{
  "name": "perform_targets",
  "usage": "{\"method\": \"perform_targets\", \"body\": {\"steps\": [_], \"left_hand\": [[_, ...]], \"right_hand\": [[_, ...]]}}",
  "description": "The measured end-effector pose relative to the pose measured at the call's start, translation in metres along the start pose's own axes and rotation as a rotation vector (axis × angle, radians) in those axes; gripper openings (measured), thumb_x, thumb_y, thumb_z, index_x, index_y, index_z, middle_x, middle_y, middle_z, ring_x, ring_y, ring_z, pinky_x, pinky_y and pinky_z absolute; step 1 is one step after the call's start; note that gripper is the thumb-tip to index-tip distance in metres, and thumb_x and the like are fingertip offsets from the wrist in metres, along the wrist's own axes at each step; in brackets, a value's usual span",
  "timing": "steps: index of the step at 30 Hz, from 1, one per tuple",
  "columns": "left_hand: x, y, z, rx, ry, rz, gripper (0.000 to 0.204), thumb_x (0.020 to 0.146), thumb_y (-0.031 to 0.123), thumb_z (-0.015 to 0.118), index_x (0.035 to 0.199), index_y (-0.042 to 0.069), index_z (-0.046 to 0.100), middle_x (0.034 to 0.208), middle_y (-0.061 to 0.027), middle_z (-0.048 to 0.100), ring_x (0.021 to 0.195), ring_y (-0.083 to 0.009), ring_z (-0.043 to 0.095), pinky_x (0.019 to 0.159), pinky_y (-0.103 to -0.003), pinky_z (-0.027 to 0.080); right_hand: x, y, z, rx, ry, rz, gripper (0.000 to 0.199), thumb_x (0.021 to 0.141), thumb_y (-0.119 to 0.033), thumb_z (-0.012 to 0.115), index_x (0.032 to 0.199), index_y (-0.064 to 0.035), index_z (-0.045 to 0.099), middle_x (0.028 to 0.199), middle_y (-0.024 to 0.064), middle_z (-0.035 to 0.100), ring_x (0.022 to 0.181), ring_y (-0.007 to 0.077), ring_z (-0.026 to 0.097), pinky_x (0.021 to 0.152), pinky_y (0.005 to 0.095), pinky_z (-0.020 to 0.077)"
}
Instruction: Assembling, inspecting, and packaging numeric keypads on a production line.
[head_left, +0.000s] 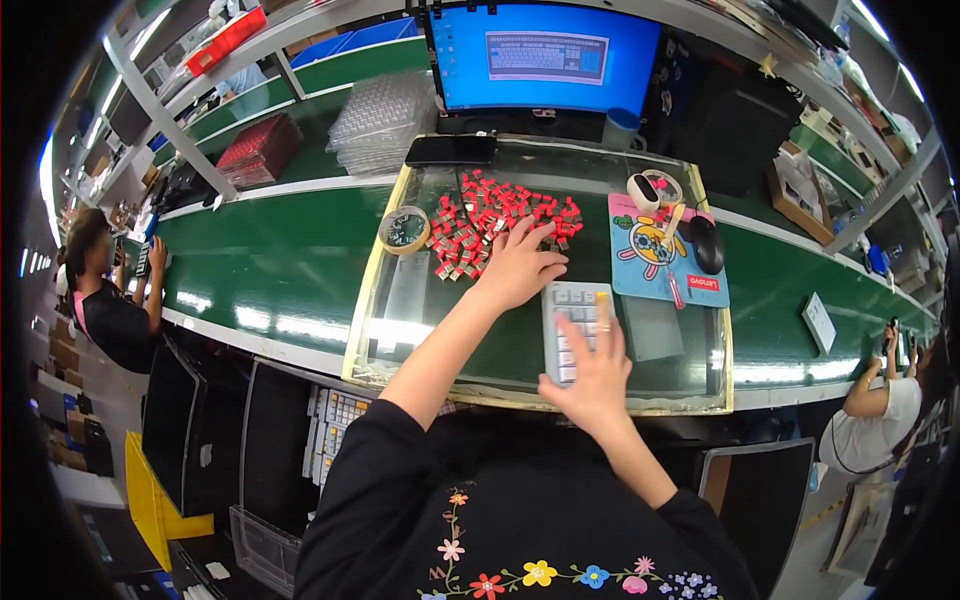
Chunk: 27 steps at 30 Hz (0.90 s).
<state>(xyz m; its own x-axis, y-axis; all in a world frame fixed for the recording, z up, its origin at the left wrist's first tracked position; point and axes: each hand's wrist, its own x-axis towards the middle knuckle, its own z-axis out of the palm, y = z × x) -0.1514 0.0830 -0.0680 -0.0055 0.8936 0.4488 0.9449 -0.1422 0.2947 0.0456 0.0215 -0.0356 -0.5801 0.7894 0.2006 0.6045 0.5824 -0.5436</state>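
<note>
A pile of small red-and-silver USB plugs lies on the glass-topped mat. My left hand rests at the pile's near right edge, its fingers spread and slightly bent, with nothing seen gripped. In front of me lies a white numeric keypad with light keys and an orange one at its top right. Over the keypad's lower right half is my right hand, fingers apart on or just above the keys. It hides part of the keypad.
A tape roll and a black phone lie left of and behind the pile. On the right, a blue mouse pad carries a black mouse. A monitor stands behind; clear trays are stacked left. Co-workers sit on both sides.
</note>
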Motion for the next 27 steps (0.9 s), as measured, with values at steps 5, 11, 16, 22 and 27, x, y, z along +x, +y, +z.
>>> {"method": "perform_targets", "body": {"steps": [5, 11, 16, 22, 27], "left_hand": [[0.007, -0.004, 0.004, 0.093, -0.043, 0.110, 0.015, 0.081, 0.023, 0.061, 0.092, 0.015, 0.065, 0.117, -0.0022, 0.054, 0.110, -0.0284, 0.046, 0.088, -0.041, 0.039], [0.021, -0.006, -0.002, -0.506, -0.030, -0.209, 0.014, 0.085, 0.021, 0.057, 0.088, 0.008, 0.059, 0.098, -0.0054, 0.059, 0.089, -0.0253, 0.055, 0.072, -0.033, 0.044], [0.027, 0.005, -0.001, -0.111, 0.170, 0.058, 0.011, 0.086, 0.014, 0.051, 0.087, 0.005, 0.056, 0.088, -0.0099, 0.059, 0.076, -0.0277, 0.056, 0.067, -0.033, 0.045], [0.012, 0.039, -0.008, -0.428, 0.063, -0.062, 0.010, 0.085, 0.010, 0.051, 0.093, 0.004, 0.055, 0.090, -0.0096, 0.058, 0.081, -0.0266, 0.055, 0.069, -0.033, 0.045], [-0.016, 0.057, 0.003, -0.068, 0.080, 0.246, 0.023, 0.079, 0.007, 0.053, 0.102, 0.009, 0.057, 0.087, -0.0060, 0.054, 0.082, -0.0226, 0.050, 0.079, -0.029, 0.040]], "right_hand": [[0.003, 0.055, -0.018, 0.701, 0.125, 0.016, 0.066, 0.073, -0.025, 0.059, 0.134, -0.0113, 0.038, 0.145, 0.0201, 0.021, 0.132, 0.0378, 0.023, 0.100, 0.0440, 0.0297], [0.024, 0.084, -0.026, 0.488, 0.175, 0.076, 0.051, 0.080, -0.023, 0.055, 0.128, -0.0078, 0.047, 0.141, 0.0188, 0.031, 0.133, 0.0376, 0.021, 0.106, 0.0443, 0.0221], [0.067, 0.077, -0.016, -0.024, 0.032, 0.153, 0.036, 0.076, -0.035, 0.067, 0.099, -0.0073, 0.061, 0.133, 0.0166, 0.041, 0.129, 0.0384, 0.024, 0.106, 0.0437, 0.0212], [0.073, 0.103, 0.003, 0.271, 0.126, 0.215, 0.030, 0.074, -0.033, 0.069, 0.087, -0.0082, 0.059, 0.127, 0.0152, 0.045, 0.124, 0.0369, 0.029, 0.104, 0.0439, 0.0230], [0.076, 0.113, 0.013, 0.194, 0.186, 0.132, 0.029, 0.073, -0.032, 0.070, 0.084, -0.0078, 0.058, 0.124, 0.0140, 0.047, 0.121, 0.0349, 0.032, 0.101, 0.0425, 0.0258]]}}
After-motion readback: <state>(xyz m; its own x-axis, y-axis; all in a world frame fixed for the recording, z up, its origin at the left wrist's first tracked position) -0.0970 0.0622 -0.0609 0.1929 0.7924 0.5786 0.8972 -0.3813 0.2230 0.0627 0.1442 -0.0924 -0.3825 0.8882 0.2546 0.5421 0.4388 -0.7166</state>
